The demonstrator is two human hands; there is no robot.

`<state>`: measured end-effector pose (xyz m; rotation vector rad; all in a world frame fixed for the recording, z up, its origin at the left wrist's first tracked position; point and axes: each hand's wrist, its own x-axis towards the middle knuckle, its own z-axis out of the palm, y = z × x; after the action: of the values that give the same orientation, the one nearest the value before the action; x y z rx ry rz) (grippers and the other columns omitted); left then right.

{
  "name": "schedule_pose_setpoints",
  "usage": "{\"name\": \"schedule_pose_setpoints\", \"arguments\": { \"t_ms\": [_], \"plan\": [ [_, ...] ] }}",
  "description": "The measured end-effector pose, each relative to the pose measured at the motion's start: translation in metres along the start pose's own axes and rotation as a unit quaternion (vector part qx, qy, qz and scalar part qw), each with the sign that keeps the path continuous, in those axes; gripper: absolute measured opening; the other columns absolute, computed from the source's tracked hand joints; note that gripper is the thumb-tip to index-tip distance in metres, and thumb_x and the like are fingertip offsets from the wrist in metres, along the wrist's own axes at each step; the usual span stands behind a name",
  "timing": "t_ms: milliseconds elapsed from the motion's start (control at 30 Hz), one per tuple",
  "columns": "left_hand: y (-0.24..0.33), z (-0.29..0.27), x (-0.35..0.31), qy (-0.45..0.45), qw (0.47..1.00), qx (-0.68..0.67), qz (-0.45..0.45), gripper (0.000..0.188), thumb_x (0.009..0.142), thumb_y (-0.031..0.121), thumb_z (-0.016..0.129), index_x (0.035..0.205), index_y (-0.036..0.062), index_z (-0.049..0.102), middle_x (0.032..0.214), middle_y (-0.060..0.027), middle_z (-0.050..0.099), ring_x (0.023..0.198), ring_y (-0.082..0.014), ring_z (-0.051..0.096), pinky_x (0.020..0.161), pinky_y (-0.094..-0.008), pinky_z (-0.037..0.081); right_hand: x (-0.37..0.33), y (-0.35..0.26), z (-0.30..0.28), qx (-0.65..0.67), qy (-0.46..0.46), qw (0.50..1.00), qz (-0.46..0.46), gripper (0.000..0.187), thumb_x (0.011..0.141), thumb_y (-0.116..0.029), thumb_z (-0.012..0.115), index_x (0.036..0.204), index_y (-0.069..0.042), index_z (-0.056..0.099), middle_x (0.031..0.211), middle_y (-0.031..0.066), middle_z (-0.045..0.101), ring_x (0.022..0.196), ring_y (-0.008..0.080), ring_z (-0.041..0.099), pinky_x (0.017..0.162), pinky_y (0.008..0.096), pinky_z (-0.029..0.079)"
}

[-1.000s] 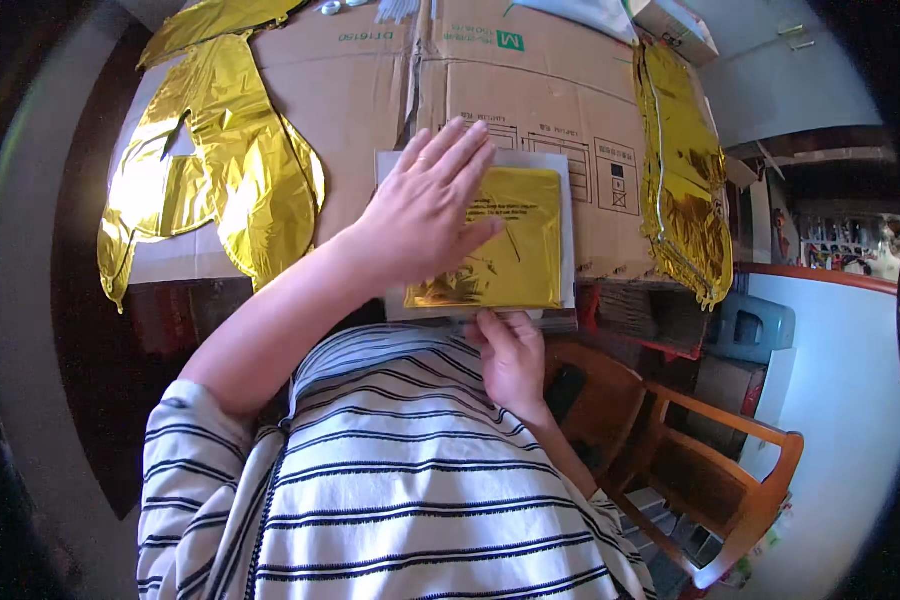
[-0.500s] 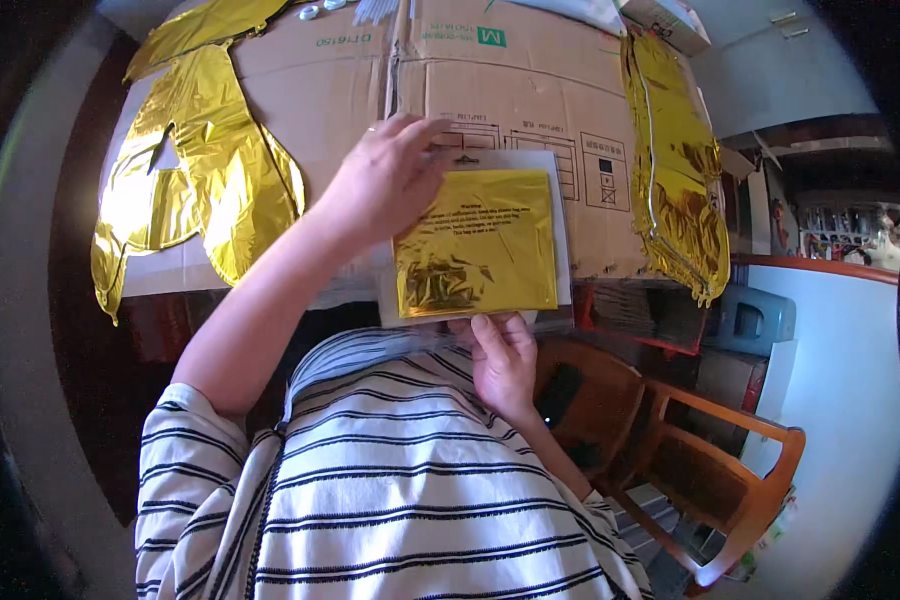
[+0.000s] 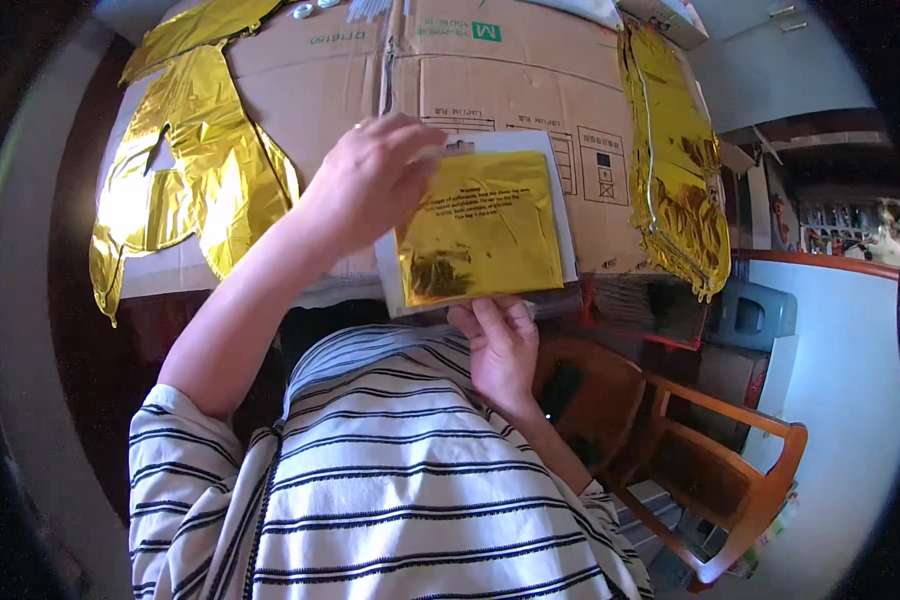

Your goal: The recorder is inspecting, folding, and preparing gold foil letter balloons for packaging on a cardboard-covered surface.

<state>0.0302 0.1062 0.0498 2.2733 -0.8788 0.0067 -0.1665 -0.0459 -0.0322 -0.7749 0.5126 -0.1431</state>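
A flat clear packet holding a folded gold foil balloon (image 3: 482,235) is in front of me, backed by a pale card with a hanging slot at the top. My right hand (image 3: 500,345) pinches its lower edge, thumb in front and the other fingers partly behind. My left hand (image 3: 375,180) is at the packet's upper left corner with its fingers bent; their tips are blurred, so I cannot tell whether they grip the plastic. A flattened gold foil balloon (image 3: 195,160) lies left of my left hand on the cardboard.
Flattened cardboard (image 3: 310,110) covers the work surface. Another gold foil piece (image 3: 675,160) hangs over its right edge, and more gold foil (image 3: 200,35) lies at the far left. Small white rings (image 3: 304,11) sit at the back. A wooden chair (image 3: 710,470) stands at right.
The packet has risen slightly and tilted a little, along with my right hand. My left hand has shifted slightly left and stays by its upper left corner.
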Motion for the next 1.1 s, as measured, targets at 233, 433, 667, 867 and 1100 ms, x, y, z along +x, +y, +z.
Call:
{"name": "schedule_pose_setpoints", "arguments": {
  "t_ms": [233, 433, 667, 867, 1100],
  "plan": [
    [0.02, 0.0, -0.059, -0.018, 0.996, 0.028, 0.086, 0.068, 0.071, 0.019, 0.083, 0.133, 0.0076, 0.056, 0.138, -0.0169, 0.053, 0.13, -0.0398, 0.049, 0.108, -0.0499, 0.043, 0.005, -0.014, 0.025, -0.13, 0.019, 0.991, -0.009, 0.016, 0.098, -0.01, 0.064, 0.109, 0.002, 0.064, 0.096, 0.0091, 0.071, 0.086, 0.0166, 0.07, 0.079, 0.0304, 0.059],
    [0.011, 0.017, -0.083, 0.003, 0.996, 0.045, 0.079, 0.075, 0.069, 0.019, 0.085, 0.136, 0.0077, 0.054, 0.141, -0.0176, 0.05, 0.133, -0.0403, 0.047, 0.109, -0.0517, 0.042, 0.004, -0.039, -0.015, -0.431, 0.023, 0.899, -0.074, 0.03, 0.089, -0.02, 0.078, 0.103, 0.003, 0.064, 0.088, 0.0061, 0.07, 0.074, 0.0117, 0.064, 0.066, 0.0272, 0.053],
    [0.007, 0.019, -0.085, 0.035, 0.987, 0.026, 0.158, 0.053, 0.071, 0.014, 0.084, 0.119, 0.0041, 0.062, 0.128, -0.017, 0.059, 0.125, -0.0373, 0.056, 0.107, -0.0507, 0.046, -0.011, -0.075, -0.021, -0.677, -0.01, 0.557, -0.481, 0.019, 0.079, -0.007, 0.079, 0.093, -0.006, 0.066, 0.088, 0.0071, 0.062, 0.079, 0.0271, 0.06, 0.072, 0.0401, 0.048],
    [0.005, 0.028, -0.084, 0.059, 0.978, 0.007, 0.201, 0.024, 0.08, 0.005, 0.077, 0.099, 0.0027, 0.063, 0.113, -0.0148, 0.066, 0.115, -0.0334, 0.065, 0.103, -0.0488, 0.051, -0.006, -0.054, 0.002, -0.66, -0.135, 0.539, -0.506, 0.026, 0.082, -0.003, 0.072, 0.107, 0.001, 0.068, 0.112, 0.0134, 0.065, 0.102, 0.0302, 0.062, 0.089, 0.0421, 0.05],
    [0.003, 0.033, -0.085, 0.074, 0.976, 0.0, 0.204, 0.022, 0.082, 0.005, 0.076, 0.1, 0.0018, 0.063, 0.113, -0.0146, 0.067, 0.115, -0.0325, 0.065, 0.104, -0.0491, 0.05, -0.01, -0.041, 0.025, -0.719, -0.11, 0.511, -0.457, 0.04, 0.088, -0.013, 0.067, 0.125, 0.003, 0.062, 0.135, 0.0214, 0.056, 0.125, 0.0399, 0.052, 0.106, 0.0503, 0.043]
  ]
}}
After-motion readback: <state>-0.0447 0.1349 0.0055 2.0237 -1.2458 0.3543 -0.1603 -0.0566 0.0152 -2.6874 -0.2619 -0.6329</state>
